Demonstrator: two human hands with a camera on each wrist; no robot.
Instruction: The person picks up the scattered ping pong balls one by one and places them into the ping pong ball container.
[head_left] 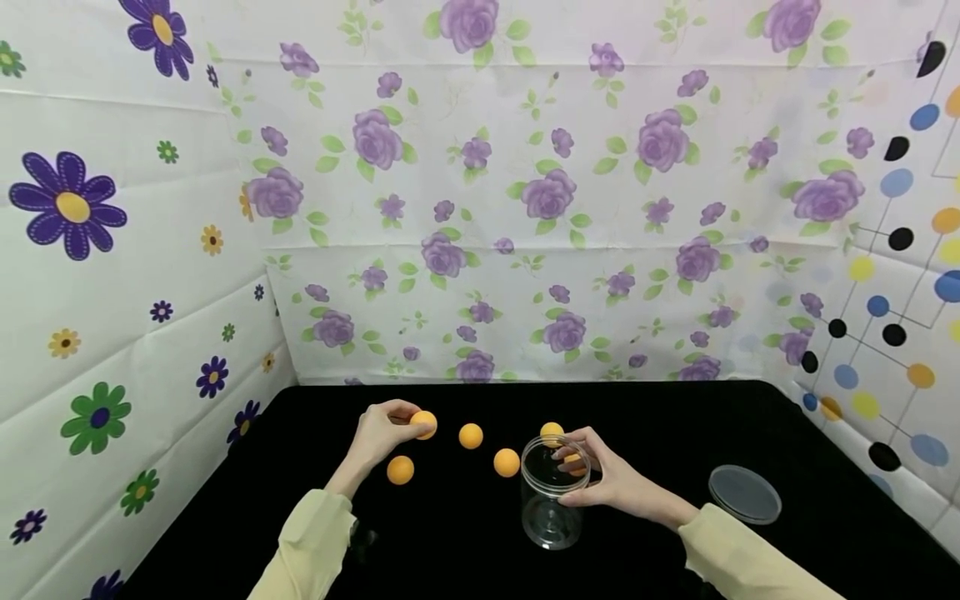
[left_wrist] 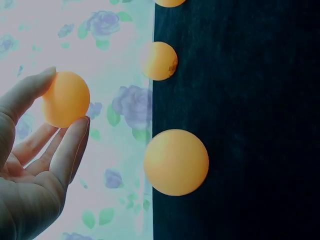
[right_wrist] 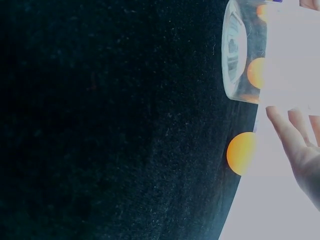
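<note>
My left hand [head_left: 381, 433] pinches an orange ping-pong ball [head_left: 423, 425] between thumb and fingertips; in the left wrist view that ball [left_wrist: 66, 100] is held up in front of the flowered backdrop. The right hand [head_left: 615, 482] grips a clear, lidless jar [head_left: 551, 525] near its rim, thumb on the near side and fingers round the far side. The jar is upright, its mouth facing up. Nearest the left hand on the black cloth lies another orange ball [head_left: 401, 470]. One more ball [head_left: 576, 464] shows partly behind the jar and the right fingers.
Between the hands lie two more orange balls, one farther back [head_left: 471, 436] and one [head_left: 506, 462] just left of the jar. Behind the jar's rim sits another ball [head_left: 552, 429]. A clear round lid [head_left: 745, 494] rests at the right. Patterned cloth walls [head_left: 480, 208] enclose the table.
</note>
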